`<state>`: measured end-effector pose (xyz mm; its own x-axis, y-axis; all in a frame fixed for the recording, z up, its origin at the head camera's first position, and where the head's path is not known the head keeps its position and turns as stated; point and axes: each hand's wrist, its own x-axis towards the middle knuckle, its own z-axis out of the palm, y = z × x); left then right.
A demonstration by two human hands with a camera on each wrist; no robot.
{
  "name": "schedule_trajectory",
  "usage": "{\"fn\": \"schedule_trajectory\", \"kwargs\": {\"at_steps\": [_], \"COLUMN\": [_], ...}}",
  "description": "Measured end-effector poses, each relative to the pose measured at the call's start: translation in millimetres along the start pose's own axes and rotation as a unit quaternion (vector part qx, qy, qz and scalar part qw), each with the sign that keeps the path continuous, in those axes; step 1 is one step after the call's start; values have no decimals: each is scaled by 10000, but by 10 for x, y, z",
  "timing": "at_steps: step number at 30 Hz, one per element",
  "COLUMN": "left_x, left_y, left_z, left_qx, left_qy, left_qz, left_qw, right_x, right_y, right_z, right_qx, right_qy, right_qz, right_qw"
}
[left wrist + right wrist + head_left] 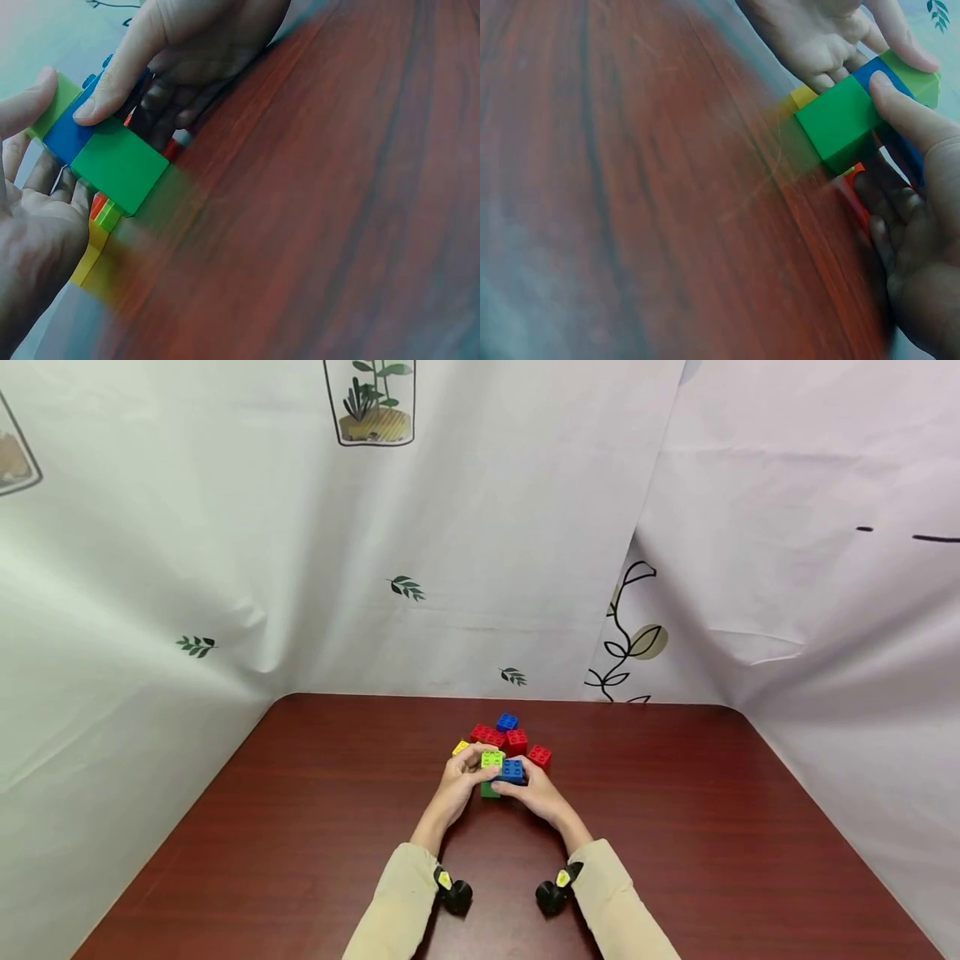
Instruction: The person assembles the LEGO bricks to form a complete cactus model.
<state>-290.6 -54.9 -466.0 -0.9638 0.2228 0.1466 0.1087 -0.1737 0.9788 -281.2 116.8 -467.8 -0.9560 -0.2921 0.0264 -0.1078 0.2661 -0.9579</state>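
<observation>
Three toy building blocks stand in a stack between the two hands. At the bottom is a green block [122, 166], over it a blue block [512, 770], and on top a light green block [492, 759]. My left hand [456, 785] pinches the light green block, its thumb on the near face. With its thumb on the blue block's near side, my right hand [542, 795] grips that block, which juts out rightward past the light green one. The right hand's other fingers curl behind the stack, partly hidden.
Behind the hands lie several loose blocks: red blocks [516, 741], another red block [539, 756] to the right, a blue block [507, 722] farthest back and a yellow block [461, 747] at left. The brown table [300, 827] meets a white printed cloth [480, 635].
</observation>
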Motion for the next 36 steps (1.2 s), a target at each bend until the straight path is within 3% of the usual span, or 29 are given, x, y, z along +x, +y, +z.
{"fn": "schedule_trajectory", "kwargs": {"at_steps": [23, 36], "left_x": [-2, -69], "left_y": [24, 106], "left_z": [-100, -94], "left_qx": [500, 991], "left_qy": [-495, -382], "left_qz": [-240, -428], "left_qw": [9972, 9934], "right_x": [-26, -22], "right_y": [-26, 41], "right_z": [62, 47], "right_qx": [-157, -181], "right_qy": [369, 207], "right_qz": [9, -33], "right_qw": [9992, 9996]}}
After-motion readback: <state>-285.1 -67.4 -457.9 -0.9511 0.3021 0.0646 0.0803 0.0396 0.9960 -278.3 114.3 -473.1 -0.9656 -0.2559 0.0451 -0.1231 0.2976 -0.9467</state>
